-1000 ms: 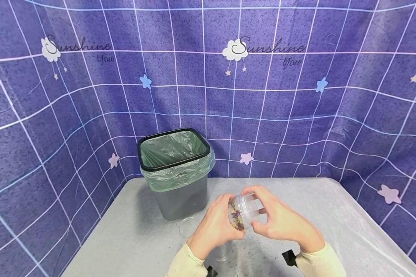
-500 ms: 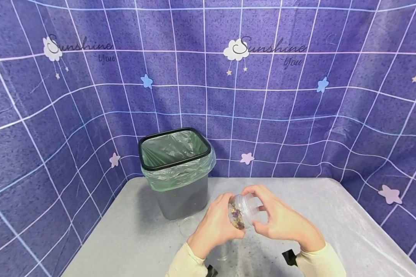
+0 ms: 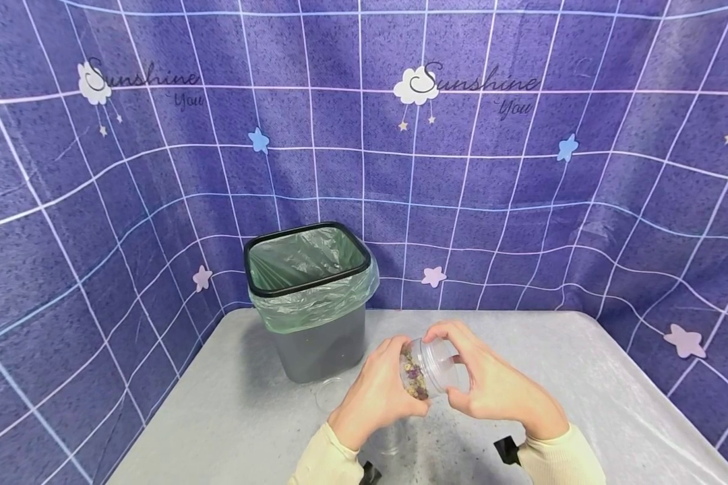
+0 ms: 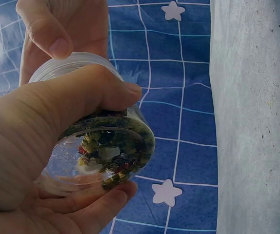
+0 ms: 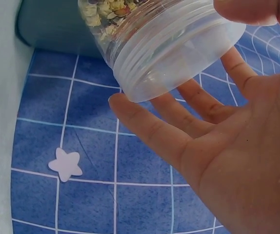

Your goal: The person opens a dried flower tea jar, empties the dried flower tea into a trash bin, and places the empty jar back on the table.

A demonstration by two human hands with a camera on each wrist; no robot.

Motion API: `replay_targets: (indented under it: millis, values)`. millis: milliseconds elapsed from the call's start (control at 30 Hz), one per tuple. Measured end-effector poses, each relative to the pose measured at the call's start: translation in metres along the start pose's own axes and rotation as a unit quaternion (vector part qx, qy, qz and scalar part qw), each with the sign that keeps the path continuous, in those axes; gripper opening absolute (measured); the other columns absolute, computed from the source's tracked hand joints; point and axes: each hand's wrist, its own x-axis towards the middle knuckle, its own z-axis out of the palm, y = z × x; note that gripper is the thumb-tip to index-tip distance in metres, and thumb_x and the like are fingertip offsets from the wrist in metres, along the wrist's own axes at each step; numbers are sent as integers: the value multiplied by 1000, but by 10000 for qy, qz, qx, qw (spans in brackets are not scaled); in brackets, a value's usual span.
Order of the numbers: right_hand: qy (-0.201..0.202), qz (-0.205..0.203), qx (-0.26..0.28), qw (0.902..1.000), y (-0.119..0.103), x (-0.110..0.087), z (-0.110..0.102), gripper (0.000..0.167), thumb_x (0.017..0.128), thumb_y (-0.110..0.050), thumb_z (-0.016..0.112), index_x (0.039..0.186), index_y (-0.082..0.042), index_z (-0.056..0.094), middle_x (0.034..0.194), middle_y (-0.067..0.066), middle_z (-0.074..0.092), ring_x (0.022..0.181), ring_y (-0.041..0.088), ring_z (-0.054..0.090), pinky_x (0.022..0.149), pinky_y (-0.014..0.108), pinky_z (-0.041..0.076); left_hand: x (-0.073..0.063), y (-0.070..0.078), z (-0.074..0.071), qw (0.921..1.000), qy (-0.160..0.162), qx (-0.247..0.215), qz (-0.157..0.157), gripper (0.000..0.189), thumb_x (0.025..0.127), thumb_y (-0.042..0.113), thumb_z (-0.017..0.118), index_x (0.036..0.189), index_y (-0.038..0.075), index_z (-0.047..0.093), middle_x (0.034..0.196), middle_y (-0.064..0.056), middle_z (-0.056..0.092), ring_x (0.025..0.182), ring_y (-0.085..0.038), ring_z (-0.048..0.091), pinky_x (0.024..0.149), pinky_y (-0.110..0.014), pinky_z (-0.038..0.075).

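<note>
A clear plastic jar [image 3: 414, 377] of dried flowers and leaves, yellow-green with purple and red bits, is tilted on its side above the table. My left hand [image 3: 377, 389] grips the jar's body, thumb and fingers wrapped round it in the left wrist view. Its translucent screw lid [image 3: 439, 364] faces right, and my right hand [image 3: 491, 380] holds it between the thumb and fingertips. In the right wrist view the lid [image 5: 179, 61] sits on the jar's mouth, with the right palm apart from its flat top. The left fingers cover part of the jar in the head view.
A grey bin [image 3: 321, 347] with a black rim and green liner bag stands at the back left of the grey table [image 3: 546, 364]. A clear round piece [image 3: 327, 397] lies before it; another clear round object [image 3: 391, 441] is below the hands. Dark specks dot the table.
Both hands and the jar stay in nearly the same place. The right fingers shift very slightly on the lid, and the head view drifts a little.
</note>
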Motion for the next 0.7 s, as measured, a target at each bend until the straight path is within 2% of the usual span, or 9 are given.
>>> replay_targets:
  millis: [700]
  values:
    - [83,-28,47,10000,-1,-1,-3,81,61,6,66,136,-17,45,137,-4,47,124,14,53,90,40,58,0,-1,-1,10000,-28,-29,-23,82,52,25,95,123,13,58,109,2,63,94,-11,58,82,-27,53]
